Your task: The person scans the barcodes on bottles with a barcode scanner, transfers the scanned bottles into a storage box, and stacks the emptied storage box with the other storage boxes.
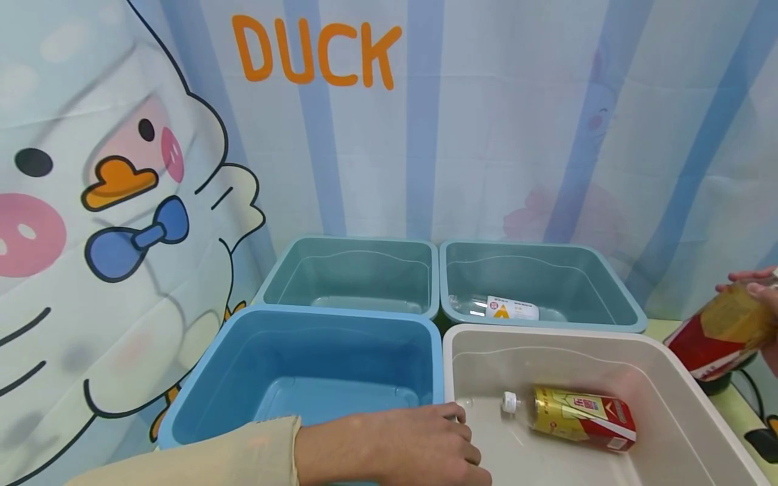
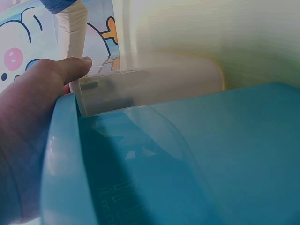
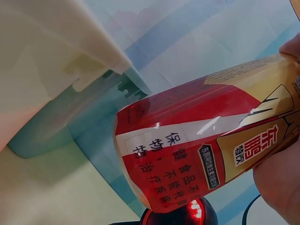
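Observation:
At the right edge of the head view, my right hand (image 3: 279,180) grips a drink bottle (image 1: 720,331) with a red and gold label. The bottle tilts with its base down to the left, just outside the right wall of the beige bin (image 1: 687,385). My left hand (image 1: 419,442) rests across the adjoining rims of the blue bin (image 1: 365,316) and the beige bin, its fingers hanging over the beige side. Inside the beige bin a similar bottle (image 1: 583,415) with a white cap lies on its side.
Behind stand two teal bins, the left one (image 1: 358,241) and the right one (image 1: 523,247). A clear bottle with a white label (image 1: 512,308) lies in the right one. Beyond them hangs a duck-printed curtain (image 1: 377,162). A black device with red lights (image 3: 185,214) sits below the held bottle.

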Motion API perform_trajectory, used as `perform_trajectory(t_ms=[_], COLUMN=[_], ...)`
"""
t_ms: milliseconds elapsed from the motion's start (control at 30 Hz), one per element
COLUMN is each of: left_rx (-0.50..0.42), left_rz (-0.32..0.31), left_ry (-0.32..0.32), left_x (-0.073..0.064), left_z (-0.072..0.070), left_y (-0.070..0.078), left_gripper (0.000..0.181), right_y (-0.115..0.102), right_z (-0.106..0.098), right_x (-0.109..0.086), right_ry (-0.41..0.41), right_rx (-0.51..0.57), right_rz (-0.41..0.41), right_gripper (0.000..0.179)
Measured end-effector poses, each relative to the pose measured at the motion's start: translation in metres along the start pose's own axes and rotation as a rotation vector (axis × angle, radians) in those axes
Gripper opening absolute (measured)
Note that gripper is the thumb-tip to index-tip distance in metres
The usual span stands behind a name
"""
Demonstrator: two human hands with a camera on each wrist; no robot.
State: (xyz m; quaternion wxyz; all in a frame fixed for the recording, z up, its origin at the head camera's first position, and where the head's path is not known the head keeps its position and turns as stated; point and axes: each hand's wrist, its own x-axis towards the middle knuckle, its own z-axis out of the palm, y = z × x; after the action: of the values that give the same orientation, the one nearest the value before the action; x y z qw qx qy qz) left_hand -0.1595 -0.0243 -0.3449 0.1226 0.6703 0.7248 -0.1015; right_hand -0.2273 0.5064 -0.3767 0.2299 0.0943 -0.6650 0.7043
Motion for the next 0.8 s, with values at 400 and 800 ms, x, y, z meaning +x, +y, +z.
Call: perform_trajectory(t_ms=[400, 800], left_rx=[0.005, 0.01], left_rz=[0.0, -0.002], left_ry=[0.006, 0.003], left_x=[-0.0007, 0.0001], left_z=[0.0003, 0.0006], left_y=[0.0006, 0.0005], left_gripper=[0.04, 0.04], right_y=[0.0058, 0.0096], right_z=[0.0033, -0.0014], right_x=[-0.0047, -0.0054], right_ry=[-0.032, -0.025], right_rx=[-0.003, 0.002], right_rz=[0.012, -0.037], right_gripper=[0.029, 0.028])
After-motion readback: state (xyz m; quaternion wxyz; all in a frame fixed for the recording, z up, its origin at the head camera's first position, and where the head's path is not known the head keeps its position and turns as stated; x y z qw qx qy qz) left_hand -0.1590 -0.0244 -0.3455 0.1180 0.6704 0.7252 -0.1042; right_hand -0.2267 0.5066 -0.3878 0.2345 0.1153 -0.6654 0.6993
